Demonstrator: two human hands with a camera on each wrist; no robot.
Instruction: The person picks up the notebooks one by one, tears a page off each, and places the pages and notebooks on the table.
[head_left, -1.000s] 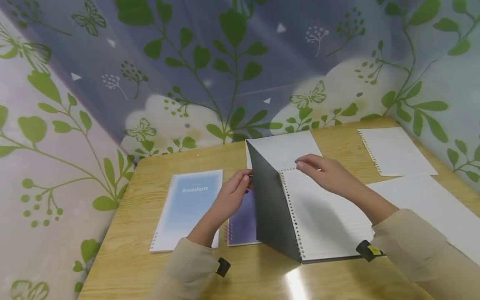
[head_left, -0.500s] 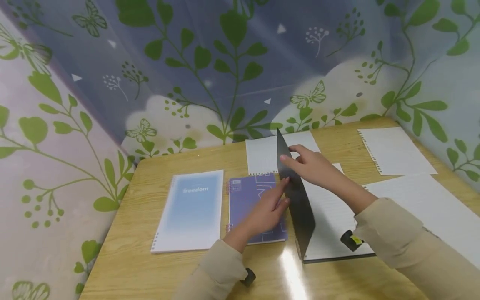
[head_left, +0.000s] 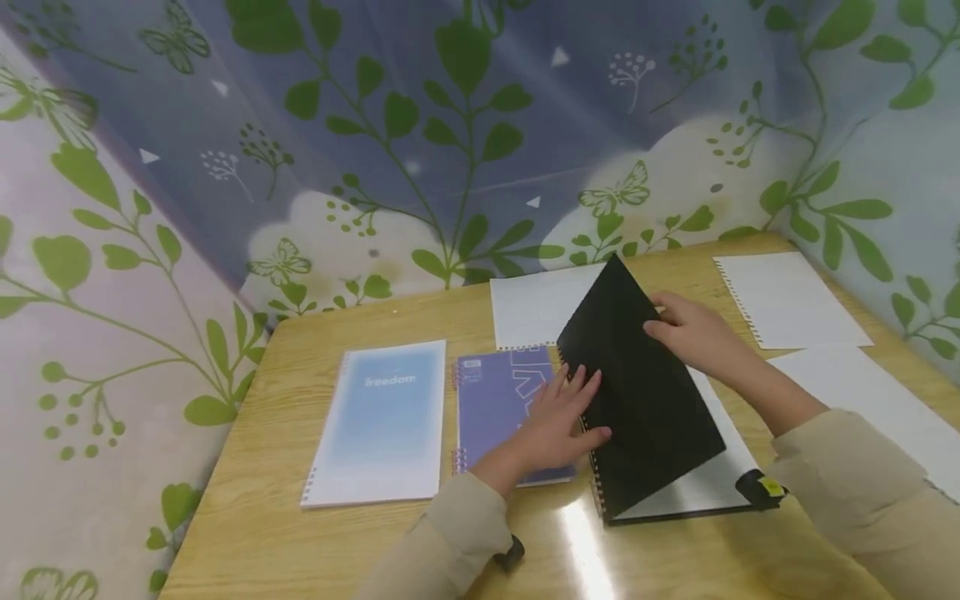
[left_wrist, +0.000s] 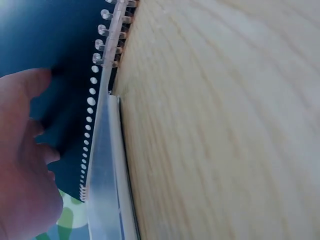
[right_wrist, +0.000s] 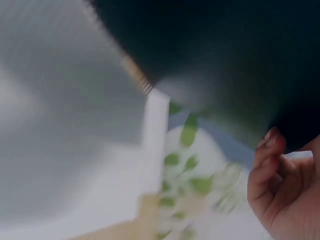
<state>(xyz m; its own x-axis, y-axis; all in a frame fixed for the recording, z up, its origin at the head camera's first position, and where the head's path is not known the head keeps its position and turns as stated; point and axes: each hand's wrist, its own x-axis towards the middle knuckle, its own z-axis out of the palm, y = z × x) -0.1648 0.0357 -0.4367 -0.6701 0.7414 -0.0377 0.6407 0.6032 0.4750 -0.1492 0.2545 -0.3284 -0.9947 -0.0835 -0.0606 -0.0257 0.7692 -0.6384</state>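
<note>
A spiral notebook (head_left: 645, 400) with a black cover lies on the table, its cover lifted at a slant over white lined pages (head_left: 720, 487). My right hand (head_left: 693, 333) pinches the cover's outer edge, thumb on the black face and fingers behind it. Fingers spread, my left hand (head_left: 555, 421) touches the cover beside the coil binding. In the left wrist view, the left hand (left_wrist: 25, 150) lies against the dark cover, next to the row of punched holes. The right wrist view shows curled right-hand fingers (right_wrist: 272, 160) at the cover's edge.
A purple notebook (head_left: 487, 400) lies under and beside my left forearm. Further left is a blue-and-white notebook (head_left: 390, 433) marked "freedom". Loose sheets lie behind (head_left: 525, 308) and at the right, including a torn-edged sheet (head_left: 795, 300). Patterned curtains (head_left: 465, 167) border the wooden table (head_left: 255, 500).
The black cover has swung from the left over to the right, across the pages. My right hand took its edge and moved right; the left hand shifted right to the binding side.
</note>
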